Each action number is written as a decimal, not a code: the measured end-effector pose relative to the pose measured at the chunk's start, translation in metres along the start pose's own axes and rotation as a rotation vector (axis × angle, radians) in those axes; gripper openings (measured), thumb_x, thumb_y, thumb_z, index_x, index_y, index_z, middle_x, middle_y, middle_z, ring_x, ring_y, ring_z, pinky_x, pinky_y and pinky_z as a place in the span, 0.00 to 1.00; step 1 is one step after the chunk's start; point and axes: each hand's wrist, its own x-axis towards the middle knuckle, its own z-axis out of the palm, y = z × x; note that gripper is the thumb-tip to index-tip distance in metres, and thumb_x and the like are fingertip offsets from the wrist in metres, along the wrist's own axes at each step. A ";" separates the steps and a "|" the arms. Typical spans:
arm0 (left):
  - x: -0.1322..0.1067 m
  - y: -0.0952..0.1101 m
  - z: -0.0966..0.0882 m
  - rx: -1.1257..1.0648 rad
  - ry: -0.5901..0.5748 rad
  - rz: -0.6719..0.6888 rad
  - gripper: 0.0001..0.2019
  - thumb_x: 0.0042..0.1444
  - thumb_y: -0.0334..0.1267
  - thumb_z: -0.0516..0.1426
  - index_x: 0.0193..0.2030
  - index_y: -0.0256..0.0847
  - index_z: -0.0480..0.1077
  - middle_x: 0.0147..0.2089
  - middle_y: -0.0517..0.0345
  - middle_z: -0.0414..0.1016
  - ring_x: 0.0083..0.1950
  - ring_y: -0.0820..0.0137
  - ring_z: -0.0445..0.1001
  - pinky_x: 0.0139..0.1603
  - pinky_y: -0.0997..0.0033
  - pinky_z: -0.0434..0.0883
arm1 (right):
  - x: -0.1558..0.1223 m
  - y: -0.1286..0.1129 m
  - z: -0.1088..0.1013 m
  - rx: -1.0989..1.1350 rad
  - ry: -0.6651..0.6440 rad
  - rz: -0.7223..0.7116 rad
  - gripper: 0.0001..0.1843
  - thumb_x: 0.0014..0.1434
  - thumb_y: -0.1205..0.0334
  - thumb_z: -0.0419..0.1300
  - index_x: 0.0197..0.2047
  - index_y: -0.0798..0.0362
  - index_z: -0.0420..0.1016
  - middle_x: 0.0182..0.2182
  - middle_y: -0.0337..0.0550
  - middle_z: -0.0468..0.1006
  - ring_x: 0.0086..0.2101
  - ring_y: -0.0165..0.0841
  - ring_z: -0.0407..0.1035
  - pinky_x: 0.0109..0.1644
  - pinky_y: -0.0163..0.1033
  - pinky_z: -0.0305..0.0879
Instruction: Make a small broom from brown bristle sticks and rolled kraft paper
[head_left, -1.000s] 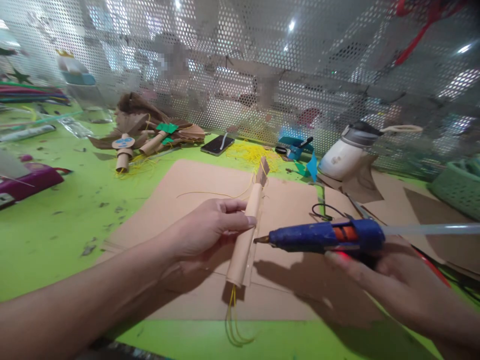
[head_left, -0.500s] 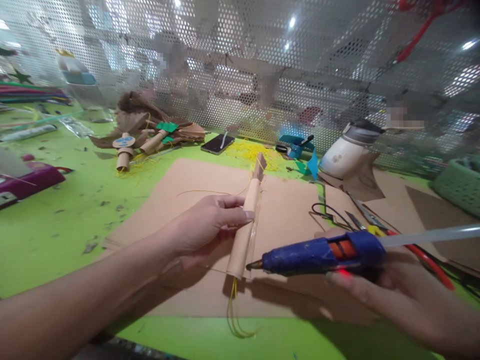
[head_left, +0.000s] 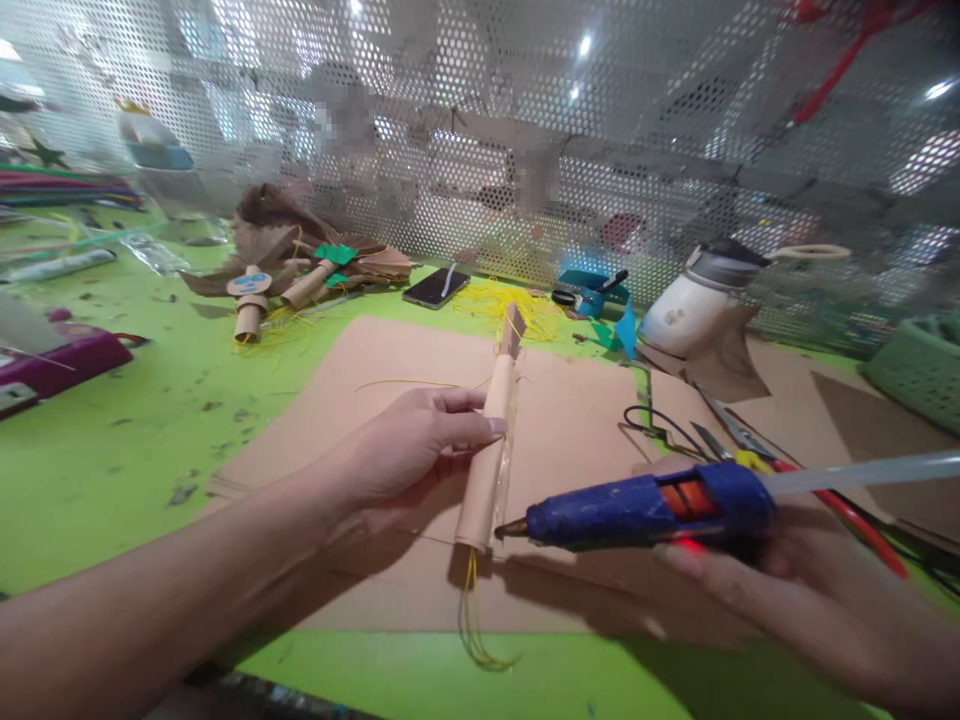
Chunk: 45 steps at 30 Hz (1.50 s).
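Note:
My left hand [head_left: 409, 455] grips a rolled brown paper tube [head_left: 491, 455] just above a sheet of brown cardboard [head_left: 390, 390]. Yellow strands [head_left: 474, 625] hang from the tube's near end, and a folded paper flap sticks out at its far end. My right hand [head_left: 795, 590] holds a blue hot glue gun [head_left: 645, 508] with a clear glue stick [head_left: 862, 472] in its back. The gun's nozzle touches the lower right edge of the tube.
On the green table [head_left: 112, 450] lie finished brown paper figures [head_left: 289, 262], a phone [head_left: 435, 287], a heap of yellow shreds [head_left: 510, 300], a white jug [head_left: 701, 300], scissors [head_left: 731, 435], a magenta case [head_left: 52, 360] and a green basket [head_left: 919, 370]. A perforated metal screen [head_left: 480, 130] closes the back.
The glue gun's nozzle has slid down the tube's right edge from the middle to the lower end. My left hand has turned the tube slightly more upright.

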 end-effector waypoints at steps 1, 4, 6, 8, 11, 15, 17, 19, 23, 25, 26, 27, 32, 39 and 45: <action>0.000 0.000 0.000 0.000 0.006 -0.003 0.12 0.51 0.23 0.58 0.42 0.32 0.76 0.36 0.50 0.79 0.37 0.67 0.77 0.44 0.70 0.73 | -0.001 0.002 0.000 -0.022 0.021 0.007 0.18 0.52 0.53 0.62 0.47 0.41 0.80 0.37 0.36 0.84 0.35 0.45 0.78 0.39 0.42 0.77; -0.001 -0.001 0.001 0.009 0.017 -0.010 0.12 0.51 0.23 0.58 0.42 0.32 0.76 0.37 0.50 0.79 0.36 0.68 0.77 0.43 0.70 0.73 | 0.000 0.002 0.000 -0.068 0.045 0.007 0.15 0.53 0.53 0.61 0.43 0.42 0.82 0.28 0.35 0.84 0.32 0.43 0.78 0.36 0.40 0.77; -0.001 -0.001 0.001 0.016 0.011 -0.012 0.12 0.51 0.23 0.58 0.42 0.32 0.76 0.37 0.50 0.79 0.36 0.68 0.76 0.42 0.71 0.73 | 0.001 -0.001 0.000 -0.078 0.042 0.000 0.13 0.55 0.53 0.59 0.41 0.42 0.82 0.24 0.34 0.82 0.30 0.42 0.78 0.32 0.38 0.77; -0.002 -0.001 0.001 0.007 0.002 -0.014 0.11 0.50 0.23 0.59 0.41 0.32 0.76 0.37 0.50 0.79 0.35 0.69 0.76 0.41 0.71 0.73 | 0.002 -0.002 0.000 -0.080 0.046 0.007 0.13 0.55 0.53 0.59 0.40 0.43 0.83 0.24 0.34 0.83 0.29 0.42 0.78 0.29 0.37 0.76; -0.001 0.000 0.000 -0.017 0.013 -0.021 0.11 0.49 0.23 0.59 0.39 0.32 0.77 0.36 0.50 0.79 0.34 0.69 0.76 0.40 0.72 0.73 | 0.001 -0.003 0.000 -0.066 0.046 0.016 0.13 0.53 0.53 0.61 0.41 0.44 0.83 0.25 0.36 0.83 0.26 0.41 0.77 0.30 0.38 0.76; 0.000 0.001 -0.001 -0.027 0.030 -0.030 0.10 0.48 0.22 0.60 0.38 0.31 0.77 0.35 0.50 0.78 0.33 0.71 0.75 0.39 0.74 0.73 | 0.002 -0.008 -0.001 -0.010 -0.027 -0.020 0.15 0.54 0.54 0.60 0.44 0.41 0.81 0.24 0.35 0.82 0.26 0.39 0.77 0.30 0.36 0.76; 0.000 0.000 -0.001 -0.038 0.016 -0.027 0.11 0.48 0.22 0.60 0.39 0.31 0.77 0.34 0.50 0.78 0.33 0.70 0.76 0.39 0.74 0.73 | 0.003 -0.010 -0.001 0.014 -0.060 -0.019 0.15 0.55 0.55 0.59 0.45 0.40 0.80 0.25 0.34 0.82 0.26 0.38 0.77 0.29 0.35 0.75; 0.000 0.000 0.000 -0.055 0.016 -0.023 0.12 0.49 0.22 0.59 0.41 0.31 0.76 0.34 0.50 0.78 0.33 0.70 0.76 0.39 0.74 0.73 | 0.001 -0.007 -0.001 0.014 -0.059 0.000 0.16 0.54 0.56 0.60 0.46 0.40 0.80 0.28 0.34 0.83 0.30 0.39 0.77 0.31 0.35 0.75; -0.004 0.000 0.004 -0.081 0.040 -0.038 0.13 0.51 0.21 0.57 0.43 0.31 0.75 0.35 0.48 0.79 0.32 0.69 0.77 0.34 0.74 0.74 | -0.004 0.006 0.000 -0.043 0.020 0.042 0.19 0.49 0.56 0.64 0.46 0.44 0.80 0.36 0.39 0.84 0.34 0.43 0.78 0.37 0.39 0.76; -0.005 0.000 0.006 -0.091 0.046 -0.045 0.13 0.52 0.21 0.56 0.43 0.31 0.75 0.35 0.48 0.79 0.31 0.69 0.76 0.33 0.73 0.74 | -0.005 0.010 0.000 -0.048 0.030 0.051 0.20 0.49 0.56 0.64 0.47 0.45 0.80 0.37 0.40 0.84 0.33 0.44 0.78 0.37 0.40 0.76; -0.005 0.000 0.006 -0.096 0.047 -0.047 0.13 0.52 0.21 0.56 0.43 0.31 0.75 0.35 0.48 0.79 0.30 0.69 0.76 0.33 0.73 0.74 | -0.005 0.010 0.000 -0.037 0.025 0.047 0.20 0.49 0.55 0.63 0.47 0.45 0.79 0.37 0.40 0.84 0.34 0.44 0.78 0.38 0.40 0.76; -0.005 0.000 0.006 -0.101 0.047 -0.050 0.13 0.52 0.20 0.56 0.43 0.31 0.75 0.35 0.48 0.79 0.30 0.70 0.76 0.33 0.73 0.74 | -0.004 0.010 0.000 -0.022 0.013 0.040 0.21 0.49 0.56 0.63 0.48 0.44 0.79 0.38 0.39 0.83 0.35 0.44 0.78 0.40 0.41 0.76; -0.003 0.001 0.005 -0.093 0.035 -0.062 0.13 0.51 0.19 0.56 0.42 0.31 0.75 0.33 0.49 0.79 0.32 0.68 0.77 0.34 0.73 0.75 | 0.002 -0.002 -0.001 0.067 -0.128 0.002 0.20 0.54 0.58 0.60 0.51 0.38 0.77 0.38 0.33 0.83 0.35 0.42 0.78 0.41 0.41 0.76; -0.002 -0.002 0.004 -0.083 0.008 -0.065 0.12 0.51 0.20 0.56 0.41 0.30 0.75 0.35 0.47 0.79 0.32 0.67 0.78 0.35 0.71 0.75 | 0.003 -0.002 0.002 0.013 -0.010 0.015 0.14 0.54 0.56 0.61 0.44 0.40 0.81 0.35 0.33 0.84 0.33 0.42 0.78 0.36 0.39 0.77; -0.001 -0.002 0.001 -0.070 -0.009 -0.054 0.10 0.50 0.22 0.57 0.39 0.30 0.76 0.34 0.47 0.79 0.32 0.69 0.77 0.35 0.74 0.74 | 0.003 -0.006 -0.001 -0.030 0.019 0.014 0.12 0.55 0.52 0.59 0.38 0.43 0.82 0.33 0.35 0.84 0.32 0.41 0.78 0.36 0.38 0.77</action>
